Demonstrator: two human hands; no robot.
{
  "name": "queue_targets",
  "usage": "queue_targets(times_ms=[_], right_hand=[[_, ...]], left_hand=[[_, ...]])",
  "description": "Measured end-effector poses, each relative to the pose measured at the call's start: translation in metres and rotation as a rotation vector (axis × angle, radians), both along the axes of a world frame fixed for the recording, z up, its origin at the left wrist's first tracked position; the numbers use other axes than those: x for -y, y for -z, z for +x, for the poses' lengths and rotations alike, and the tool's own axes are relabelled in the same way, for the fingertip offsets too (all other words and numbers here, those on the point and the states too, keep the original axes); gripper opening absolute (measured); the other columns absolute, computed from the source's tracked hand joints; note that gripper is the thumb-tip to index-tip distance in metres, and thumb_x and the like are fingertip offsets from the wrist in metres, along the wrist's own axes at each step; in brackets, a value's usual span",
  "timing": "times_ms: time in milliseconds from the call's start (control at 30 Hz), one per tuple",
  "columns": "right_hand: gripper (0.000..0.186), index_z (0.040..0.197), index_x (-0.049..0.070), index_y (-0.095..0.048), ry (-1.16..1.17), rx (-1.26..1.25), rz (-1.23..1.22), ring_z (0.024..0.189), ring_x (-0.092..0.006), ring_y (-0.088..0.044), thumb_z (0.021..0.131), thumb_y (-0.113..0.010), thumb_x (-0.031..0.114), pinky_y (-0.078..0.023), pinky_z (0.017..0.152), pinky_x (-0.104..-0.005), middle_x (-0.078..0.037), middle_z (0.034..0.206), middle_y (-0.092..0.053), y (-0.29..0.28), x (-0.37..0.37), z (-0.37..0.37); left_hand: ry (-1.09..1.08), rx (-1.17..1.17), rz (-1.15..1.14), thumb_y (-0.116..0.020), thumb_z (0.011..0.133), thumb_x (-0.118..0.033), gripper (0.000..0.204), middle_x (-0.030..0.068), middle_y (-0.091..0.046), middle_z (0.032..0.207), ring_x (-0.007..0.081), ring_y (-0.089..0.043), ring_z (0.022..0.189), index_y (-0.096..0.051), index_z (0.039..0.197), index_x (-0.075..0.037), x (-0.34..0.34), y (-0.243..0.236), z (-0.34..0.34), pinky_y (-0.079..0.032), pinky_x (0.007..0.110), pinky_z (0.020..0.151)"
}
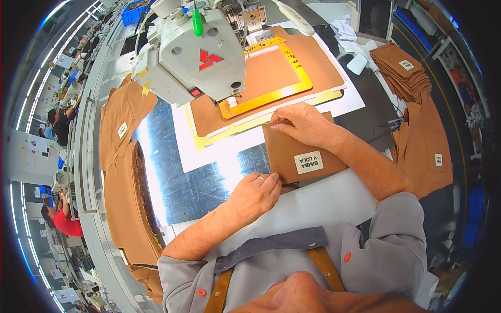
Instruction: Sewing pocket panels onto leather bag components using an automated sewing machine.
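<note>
a brown leather-like piece (pixel 284 154) with a white label (pixel 308 162) is between the two hands, just in front of the sewing machine (pixel 193 57) and over the near edge of the metal tabletop (pixel 206 201). the right hand (pixel 302 125) pinches its far left corner between thumb and fingertips; the left hand (pixel 255 195) has its fingers curled together and seems to pinch the near left corner, its thumb partly hidden. both grips sit on the same side, so the right part of the piece, under the right forearm, could sag or swing if nothing supports it; whether it rests on anything i cannot tell. a hard pull between the two pinches might stretch or crease that left edge, and the bent forearm could rub the label. the far edge lies close to the white sheet (pixel 352 99), so a careless lift might drag the sheet, and with it the yellow frame (pixel 305 83) and the tan panel (pixel 321 55), out of line. the pile of labelled pieces (pixel 399 73) at the right looks uneven, and a knock from the right elbow could perhaps slide it.
</note>
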State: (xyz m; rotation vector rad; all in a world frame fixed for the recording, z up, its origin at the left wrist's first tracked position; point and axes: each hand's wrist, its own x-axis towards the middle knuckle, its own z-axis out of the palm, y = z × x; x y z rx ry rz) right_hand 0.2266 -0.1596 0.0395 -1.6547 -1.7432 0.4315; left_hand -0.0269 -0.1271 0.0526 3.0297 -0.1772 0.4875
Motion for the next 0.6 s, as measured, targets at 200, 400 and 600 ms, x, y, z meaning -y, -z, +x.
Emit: queue_targets(times_ms=[200, 400, 600], right_hand=[[0.016, 0.094, 0.005, -0.070, -0.029, 0.027, 0.098, 0.088, -0.0332, -0.070, 0.090, -0.072, 0.020, -0.055, 0.079, -0.0432, -0.014, 0.090, -0.073, 0.000, -0.014, 0.017], [0.013, 0.092, 0.003, -0.072, -0.089, 0.034, 0.235, 0.086, -0.0354, -0.071, 0.088, -0.073, 0.015, -0.055, 0.078, -0.0423, -0.016, 0.087, -0.073, -0.015, -0.054, 0.044], [0.018, 0.094, 0.007, -0.074, 0.011, 0.207, 0.243, 0.086, -0.0347, -0.071, 0.089, -0.072, 0.025, -0.055, 0.080, -0.0428, -0.015, 0.088, -0.074, -0.014, -0.132, 0.076]], left_hand=[[0.014, -0.038, 0.050, -0.066, 0.074, -0.008, 0.030, 0.0133, -0.068, 0.108, 0.0188, -0.067, 0.080, -0.068, 0.102, 0.003, -0.009, -0.003, 0.024, -0.053, 0.031, 0.069], [-0.051, -0.020, 0.175, -0.066, 0.074, -0.008, 0.032, 0.0140, -0.067, 0.111, 0.0202, -0.067, 0.086, -0.068, 0.103, 0.004, -0.032, -0.007, 0.044, -0.052, 0.033, 0.071], [-0.115, 0.121, 0.276, -0.066, 0.075, -0.008, 0.036, 0.0131, -0.064, 0.109, 0.0220, -0.066, 0.089, -0.067, 0.109, 0.004, -0.083, -0.002, 0.066, -0.051, 0.033, 0.072]])
